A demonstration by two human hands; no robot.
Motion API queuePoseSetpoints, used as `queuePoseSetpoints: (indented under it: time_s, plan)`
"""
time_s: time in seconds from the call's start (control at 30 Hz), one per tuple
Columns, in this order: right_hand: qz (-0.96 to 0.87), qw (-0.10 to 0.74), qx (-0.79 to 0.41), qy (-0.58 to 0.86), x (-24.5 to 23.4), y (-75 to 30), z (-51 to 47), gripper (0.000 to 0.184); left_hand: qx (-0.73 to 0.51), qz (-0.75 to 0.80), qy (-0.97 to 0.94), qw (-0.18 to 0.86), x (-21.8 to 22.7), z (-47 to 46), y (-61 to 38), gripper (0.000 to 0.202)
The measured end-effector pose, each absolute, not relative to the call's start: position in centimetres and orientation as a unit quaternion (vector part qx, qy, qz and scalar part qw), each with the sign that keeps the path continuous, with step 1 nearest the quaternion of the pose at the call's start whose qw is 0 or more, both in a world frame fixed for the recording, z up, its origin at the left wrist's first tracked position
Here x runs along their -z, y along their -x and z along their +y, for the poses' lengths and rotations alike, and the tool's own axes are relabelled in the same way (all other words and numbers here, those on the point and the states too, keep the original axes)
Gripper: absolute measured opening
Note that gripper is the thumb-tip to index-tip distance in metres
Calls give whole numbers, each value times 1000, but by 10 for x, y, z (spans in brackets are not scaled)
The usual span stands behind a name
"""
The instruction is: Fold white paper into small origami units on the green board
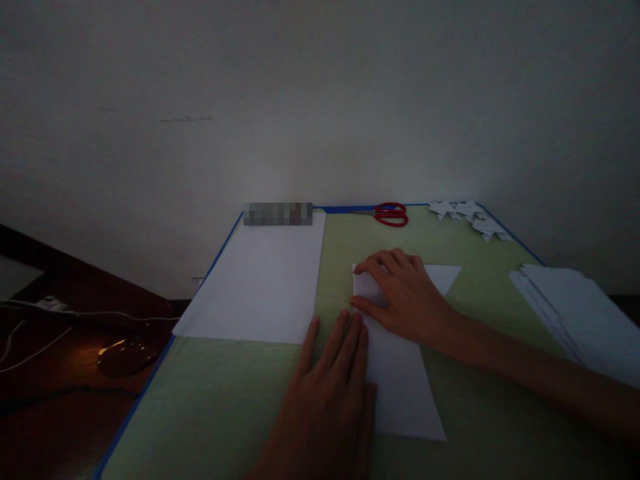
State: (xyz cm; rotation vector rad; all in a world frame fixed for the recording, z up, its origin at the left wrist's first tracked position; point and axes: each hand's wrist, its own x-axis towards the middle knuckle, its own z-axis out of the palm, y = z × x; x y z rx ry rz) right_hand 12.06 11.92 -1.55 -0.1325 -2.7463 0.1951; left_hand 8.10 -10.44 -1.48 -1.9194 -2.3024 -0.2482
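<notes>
A folded sheet of white paper lies on the green tabletop, with a slanting flap corner sticking out to the right at its far end. My left hand rests flat along the left edge of this paper, fingers stretched out and pointing away from me. Across the paper's upper part lies my right hand, its fingers slightly bent and the thumb apart from the index finger. Both thumb and index fingertips are at the paper's left edge. My right palm hides part of the folded section.
Left of my hands lies a flat white sheet. Red-handled scissors are at the far edge of the blue-rimmed table. Several folded paper pieces sit at the far right corner, and a paper stack is on the right. A wall stands behind.
</notes>
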Motion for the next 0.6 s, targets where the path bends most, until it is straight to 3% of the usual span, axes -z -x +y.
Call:
queuePoseSetpoints:
  time_s: [0.23, 0.6]
  plan:
    - [-969, 228, -48, 78, 20, -103, 129, 44, 88, -762, 636, 84, 20, -103, -80, 57]
    - [-964, 243, -39, 99, 21, -70, 150, 36, 84, -763, 636, 79, 17, -104, -80, 58]
